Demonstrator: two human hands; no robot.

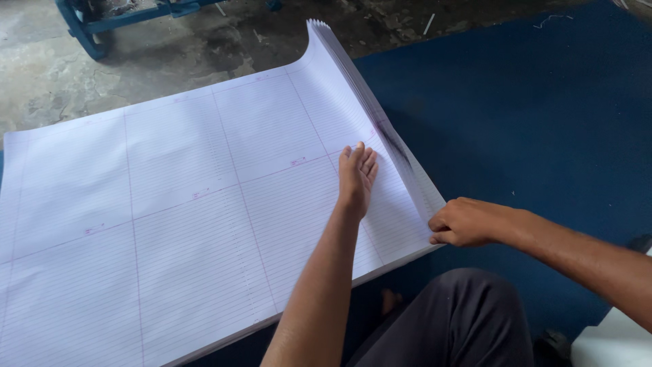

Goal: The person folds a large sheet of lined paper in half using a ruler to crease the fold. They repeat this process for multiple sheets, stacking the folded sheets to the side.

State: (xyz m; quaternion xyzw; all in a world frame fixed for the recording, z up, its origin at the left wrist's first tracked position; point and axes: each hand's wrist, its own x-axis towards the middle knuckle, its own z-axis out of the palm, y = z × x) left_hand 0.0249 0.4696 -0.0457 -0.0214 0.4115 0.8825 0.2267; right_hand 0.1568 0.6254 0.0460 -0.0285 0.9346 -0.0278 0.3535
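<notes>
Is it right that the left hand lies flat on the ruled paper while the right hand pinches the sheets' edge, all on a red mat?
Not quite: the mat is blue, as the head view shows. The left hand does lie flat on the paper, and the right hand pinches the edge.

White paper stack [190, 204], fine blue ruled lines, pink grid lines. Dark blue mat [543, 122] at right. Grey stained floor [41, 75] upper left.
</notes>
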